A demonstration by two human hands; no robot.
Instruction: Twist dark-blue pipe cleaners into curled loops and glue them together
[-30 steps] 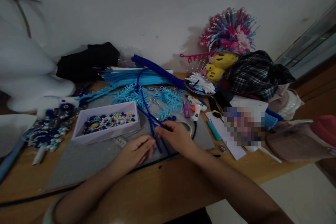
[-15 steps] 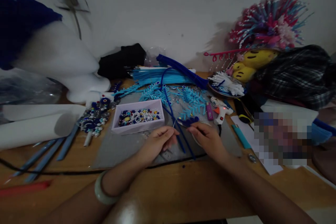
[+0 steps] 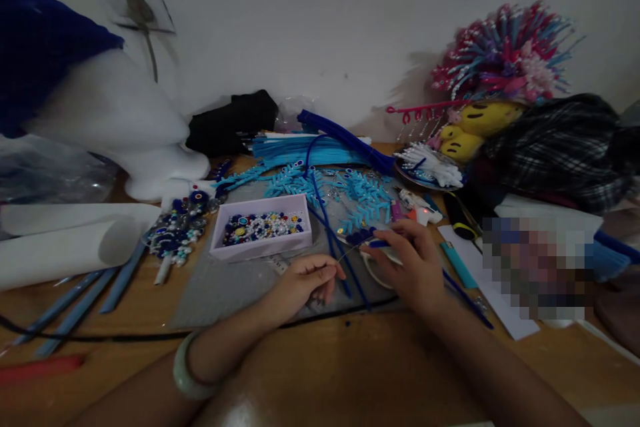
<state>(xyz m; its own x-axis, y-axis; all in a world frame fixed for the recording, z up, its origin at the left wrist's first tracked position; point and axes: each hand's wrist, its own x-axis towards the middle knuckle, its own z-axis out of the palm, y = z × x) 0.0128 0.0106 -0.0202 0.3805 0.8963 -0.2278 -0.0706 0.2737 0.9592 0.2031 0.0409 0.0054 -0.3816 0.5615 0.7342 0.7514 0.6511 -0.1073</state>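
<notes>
Pinched tight, the left hand holds a thin pale strand — the right hand, loosely curled, holds a fuzzy dark-blue stem.

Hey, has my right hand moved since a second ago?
Yes. Judged against the pale bead box, your right hand has shifted rightward, farther from the box, and now partly blocks the glue gun.

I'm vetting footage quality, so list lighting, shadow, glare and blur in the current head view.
All head view: dim overall; shadow on the wall left of the pink-and-blue bundle; pale glare on the wooden table near the bottom edge; fine strand at the left hand faint and soft; pixelated patch at right.
</notes>
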